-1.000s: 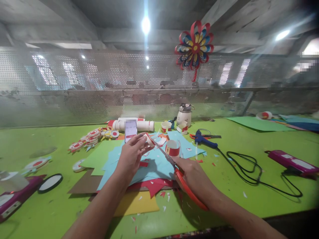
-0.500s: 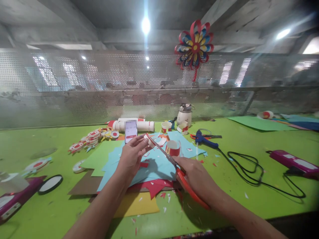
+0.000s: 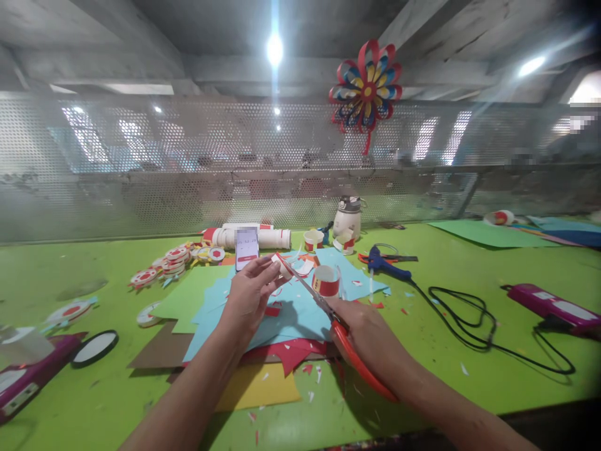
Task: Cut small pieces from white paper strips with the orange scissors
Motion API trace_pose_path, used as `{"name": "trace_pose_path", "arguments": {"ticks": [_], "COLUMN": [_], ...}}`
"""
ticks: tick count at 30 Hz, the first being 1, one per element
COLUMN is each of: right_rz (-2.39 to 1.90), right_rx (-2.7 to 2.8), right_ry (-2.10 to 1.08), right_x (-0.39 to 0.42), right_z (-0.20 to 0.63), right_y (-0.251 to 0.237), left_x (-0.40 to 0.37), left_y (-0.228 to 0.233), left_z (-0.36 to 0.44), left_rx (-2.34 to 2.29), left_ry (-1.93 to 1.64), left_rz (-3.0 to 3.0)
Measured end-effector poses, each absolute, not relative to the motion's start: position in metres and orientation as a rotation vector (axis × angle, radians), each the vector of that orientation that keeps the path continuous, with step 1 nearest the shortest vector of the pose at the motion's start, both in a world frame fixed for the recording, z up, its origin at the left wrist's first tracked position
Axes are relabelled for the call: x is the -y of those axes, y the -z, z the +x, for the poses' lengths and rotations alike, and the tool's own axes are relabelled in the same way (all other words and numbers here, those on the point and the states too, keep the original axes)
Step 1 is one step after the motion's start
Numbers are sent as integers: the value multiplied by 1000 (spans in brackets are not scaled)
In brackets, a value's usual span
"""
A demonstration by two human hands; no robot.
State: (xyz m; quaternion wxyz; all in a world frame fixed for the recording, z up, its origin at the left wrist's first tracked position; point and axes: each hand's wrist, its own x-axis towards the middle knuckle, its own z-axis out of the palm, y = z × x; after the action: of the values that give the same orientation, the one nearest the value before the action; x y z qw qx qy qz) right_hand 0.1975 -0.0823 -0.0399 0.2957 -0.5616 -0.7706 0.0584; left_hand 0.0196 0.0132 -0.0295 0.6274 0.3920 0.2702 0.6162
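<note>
Between the thumb and fingers of my left hand [image 3: 251, 288] is a small white paper piece with a red edge [image 3: 283, 268]. My right hand [image 3: 364, 326] grips a pair of scissors with orange-red handles [image 3: 352, 360]. Their blades point up and left and meet the red edge of the paper piece. Beneath both hands lie light blue sheets [image 3: 263, 329], with red, brown and yellow sheets under them. Just beyond the blades stands a cut red-and-white paper cup [image 3: 325, 280]. A phone [image 3: 246, 245] stands upright behind my left hand.
A blue glue gun [image 3: 387, 264] lies to the right, its black cord running to a purple power strip [image 3: 554, 307]. Paper-cup discs [image 3: 171, 263] are piled at the left. White stacked cups [image 3: 253, 238] and a bottle [image 3: 347, 216] are at the back. Paper scraps litter the table.
The scissor handles have tilted slightly downward in my right hand, and the blades sit a little differently on the paper piece. My left hand has barely moved.
</note>
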Motion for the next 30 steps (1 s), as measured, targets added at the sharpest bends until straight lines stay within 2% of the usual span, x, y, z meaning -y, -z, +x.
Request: {"name": "trace_pose_path", "arguments": {"ticks": [30], "right_rz": [-1481], "right_rx": [2053], "right_ry": [-118], "right_x": [80], "right_z": [203], "right_y": [44], "left_x": [-11], "left_y": [27], "left_z": [18], "left_rx": [-572], "left_ry": [-1380], "left_rz": [887]}}
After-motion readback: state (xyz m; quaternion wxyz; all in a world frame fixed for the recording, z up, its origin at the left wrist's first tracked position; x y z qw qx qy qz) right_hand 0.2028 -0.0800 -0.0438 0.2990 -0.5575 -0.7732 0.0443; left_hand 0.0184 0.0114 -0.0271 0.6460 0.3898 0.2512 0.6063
